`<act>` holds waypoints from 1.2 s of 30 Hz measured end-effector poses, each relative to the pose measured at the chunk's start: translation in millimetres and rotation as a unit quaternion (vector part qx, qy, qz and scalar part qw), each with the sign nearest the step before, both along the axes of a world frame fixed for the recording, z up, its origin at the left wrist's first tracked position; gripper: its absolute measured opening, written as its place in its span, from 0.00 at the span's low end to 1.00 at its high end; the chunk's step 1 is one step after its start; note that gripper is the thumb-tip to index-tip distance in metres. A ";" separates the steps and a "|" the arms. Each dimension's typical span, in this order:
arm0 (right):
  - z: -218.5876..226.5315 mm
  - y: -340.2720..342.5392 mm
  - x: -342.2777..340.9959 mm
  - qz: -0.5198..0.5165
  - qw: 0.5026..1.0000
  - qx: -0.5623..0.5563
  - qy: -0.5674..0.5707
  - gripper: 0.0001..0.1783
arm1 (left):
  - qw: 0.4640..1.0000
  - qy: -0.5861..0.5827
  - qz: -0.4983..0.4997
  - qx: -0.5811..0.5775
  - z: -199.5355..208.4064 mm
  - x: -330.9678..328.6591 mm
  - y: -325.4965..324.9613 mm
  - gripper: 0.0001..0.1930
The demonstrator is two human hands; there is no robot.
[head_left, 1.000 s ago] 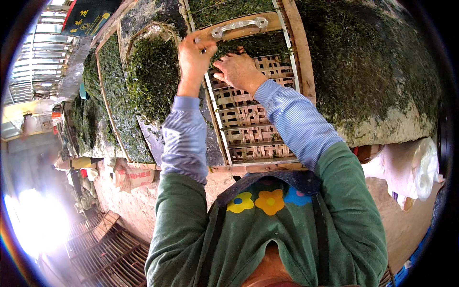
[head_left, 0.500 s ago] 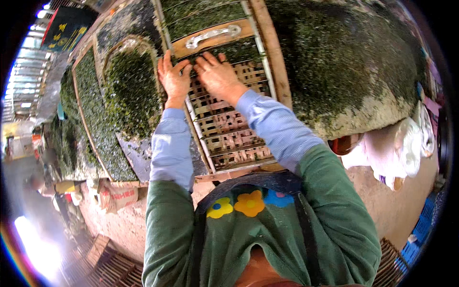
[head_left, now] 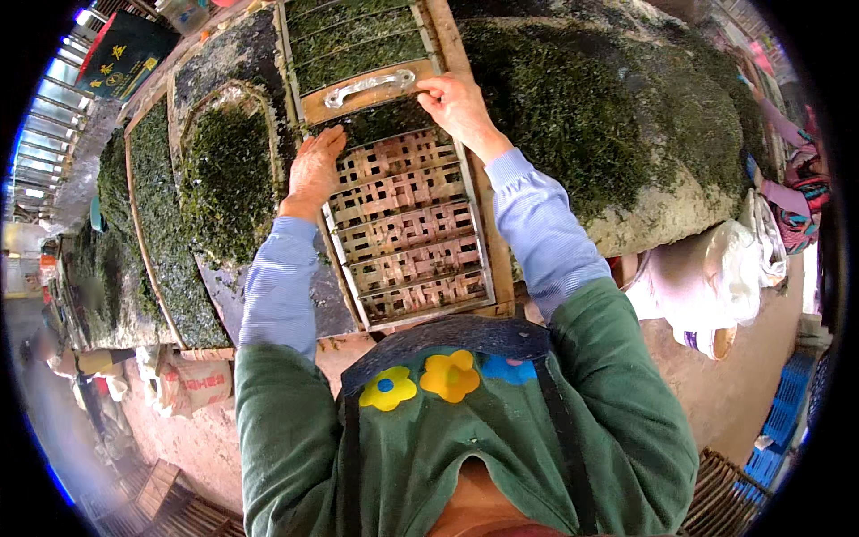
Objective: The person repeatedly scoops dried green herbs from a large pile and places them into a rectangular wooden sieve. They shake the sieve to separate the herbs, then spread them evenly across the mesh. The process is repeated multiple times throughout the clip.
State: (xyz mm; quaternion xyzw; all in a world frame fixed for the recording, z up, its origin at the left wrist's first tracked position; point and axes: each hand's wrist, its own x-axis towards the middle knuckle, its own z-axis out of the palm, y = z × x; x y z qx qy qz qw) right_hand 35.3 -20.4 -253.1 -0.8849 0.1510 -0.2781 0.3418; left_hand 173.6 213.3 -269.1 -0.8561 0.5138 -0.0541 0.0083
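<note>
A long frame with pale side rails (head_left: 479, 242) lies before me, its near part a woven slatted screen (head_left: 407, 224) with its weave bare. Across the frame sits a wooden board (head_left: 315, 109) with a clear handle (head_left: 371, 87). A band of dark green shredded leaves (head_left: 385, 122) lies just on my side of the board. My left hand (head_left: 313, 170) rests on the left rail, fingers stretched out toward that band. At the board's right end is my right hand (head_left: 456, 109), its fingers curled in a pinch; what is between them is hidden.
Beyond the board, more green leaves (head_left: 358, 45) fill the frame. A large leaf heap (head_left: 573, 116) covers the surface on the right. To the left lie a leaf mound (head_left: 228, 161) and a leaf-covered panel (head_left: 170, 224). White plastic bags (head_left: 707, 277) hang at the right edge.
My right hand has moved right, from the leaf band to the board's right end, and its fingers have curled. My left hand has drawn slightly nearer. More of the woven screen shows.
</note>
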 end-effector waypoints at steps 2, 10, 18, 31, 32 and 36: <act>11.7 -5.2 -23.6 -0.025 0.998 -0.048 0.025 0.11 | 1.000 0.030 0.009 -0.002 6.7 -0.7 -1.6 0.19; -13.6 4.7 -25.9 0.137 0.934 -0.330 0.014 0.19 | 0.982 0.156 0.095 -0.049 17.2 23.8 -20.8 0.17; -18.8 10.3 7.8 0.005 0.974 -0.166 0.157 0.06 | 0.975 -0.016 0.170 0.144 58.4 -14.2 -85.8 0.10; -40.2 -145.0 -150.9 -0.233 0.970 0.032 -0.056 0.06 | 0.974 0.150 0.172 -0.004 10.6 -24.0 -101.3 0.11; -42.6 -158.9 -153.5 -0.241 0.968 0.035 -0.057 0.06 | 0.974 0.152 0.167 0.010 10.1 -20.5 -101.1 0.13; -28.2 -163.9 -129.6 -0.209 0.978 -0.012 0.012 0.09 | 0.955 0.281 0.056 -0.079 21.5 4.9 -77.6 0.14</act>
